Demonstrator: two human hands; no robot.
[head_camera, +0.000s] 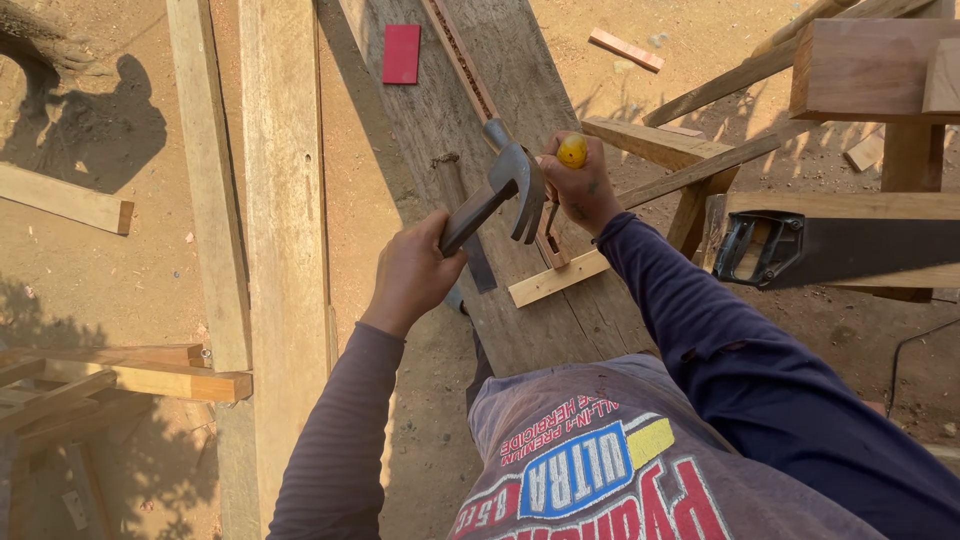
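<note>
One camera only, worn on the person's head, looking steeply down over the chest and both arms. It sits close to the hands, which fall near the middle of the view. Beyond them lies a plank (520, 150) running away from the wearer, with sandy ground (100, 280) around.

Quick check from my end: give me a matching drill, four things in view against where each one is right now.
Things:
1. claw hammer
2. yellow-handled tool
3. red flat piece
4. hand saw

Places:
A. lying on the lumber at far right
B. gripped in the left hand
C. lying at the top of the wide plank
D. gripped in the right hand

Pairs: 1-B, 2-D, 3-C, 4-A
</note>
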